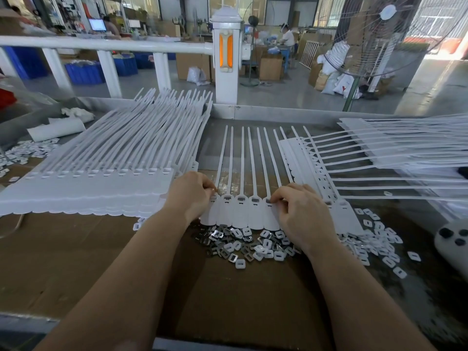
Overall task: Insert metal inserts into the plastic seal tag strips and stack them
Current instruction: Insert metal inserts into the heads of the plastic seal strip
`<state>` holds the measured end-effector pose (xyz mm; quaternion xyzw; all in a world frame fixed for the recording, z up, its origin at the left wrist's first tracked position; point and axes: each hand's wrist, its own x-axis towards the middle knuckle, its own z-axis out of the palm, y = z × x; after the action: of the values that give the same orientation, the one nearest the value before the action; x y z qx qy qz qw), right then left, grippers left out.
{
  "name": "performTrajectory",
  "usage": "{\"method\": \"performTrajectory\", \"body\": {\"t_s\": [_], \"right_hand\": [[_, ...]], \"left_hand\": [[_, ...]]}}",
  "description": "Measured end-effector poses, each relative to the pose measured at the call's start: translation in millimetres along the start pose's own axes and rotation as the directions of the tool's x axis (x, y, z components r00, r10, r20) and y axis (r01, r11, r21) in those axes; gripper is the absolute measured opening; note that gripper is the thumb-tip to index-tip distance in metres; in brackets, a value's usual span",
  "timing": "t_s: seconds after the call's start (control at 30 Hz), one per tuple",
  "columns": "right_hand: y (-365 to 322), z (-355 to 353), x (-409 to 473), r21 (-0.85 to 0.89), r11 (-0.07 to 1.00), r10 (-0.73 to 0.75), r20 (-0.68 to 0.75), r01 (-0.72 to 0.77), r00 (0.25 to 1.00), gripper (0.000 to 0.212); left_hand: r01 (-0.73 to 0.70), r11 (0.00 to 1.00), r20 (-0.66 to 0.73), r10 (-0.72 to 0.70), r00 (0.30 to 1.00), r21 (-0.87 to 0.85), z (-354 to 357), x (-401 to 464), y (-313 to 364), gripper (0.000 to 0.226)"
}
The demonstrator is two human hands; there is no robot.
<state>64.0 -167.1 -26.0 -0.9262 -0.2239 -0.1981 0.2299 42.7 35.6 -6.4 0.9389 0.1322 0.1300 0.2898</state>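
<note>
A white plastic seal tag strip [243, 214] lies flat in front of me, its thin tails pointing away. My left hand [192, 196] has curled fingers pinching at the socket on the strip's left end. My right hand [298, 211] pinches at a socket near the strip's middle right; whether either holds an insert is hidden. Just below the strip lies a heap of metal inserts and white caps [250, 244]. A tall stack of strips [101, 178] sits at the left. Another fanned stack of strips [367, 158] lies at the right.
The bench top is brown cardboard [126, 262] with a metal rim [278, 112] behind it. More white caps [27, 150] lie scattered far left and caps [385, 239] spread at the right. A white rounded device [453, 244] sits at the right edge. A fan [379, 34] stands beyond.
</note>
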Motion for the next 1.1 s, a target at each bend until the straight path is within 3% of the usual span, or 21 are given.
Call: {"method": "performTrajectory", "body": {"t_s": [0.33, 0.6, 0.8, 1.1], "right_hand": [[-0.7, -1.3, -1.2, 0.002, 1.0, 0.002, 0.01, -0.002, 1.0, 0.017], [-0.7, -1.4, -1.9, 0.007, 1.0, 0.001, 0.004, -0.001, 1.0, 0.017], [-0.5, -1.5, -1.6, 0.012, 1.0, 0.004, 0.004, -0.004, 1.0, 0.018], [0.0, -0.7, -1.2, 0.007, 1.0, 0.009, 0.002, -0.009, 1.0, 0.016]], "left_hand": [[0.047, 0.998, 0.068, -0.045, 0.997, -0.035, -3.1, 2.2, 1.2, 0.016], [-0.077, 0.997, -0.067, 0.079, 0.995, 0.03, 0.7, -8.5, -0.7, 0.018], [-0.138, 0.986, -0.064, 0.145, 0.987, 0.096, 1.5, -8.6, -4.9, 0.018], [-0.094, 0.987, -0.102, 0.081, 0.991, -0.129, 5.2, -12.3, -11.4, 0.009]]}}
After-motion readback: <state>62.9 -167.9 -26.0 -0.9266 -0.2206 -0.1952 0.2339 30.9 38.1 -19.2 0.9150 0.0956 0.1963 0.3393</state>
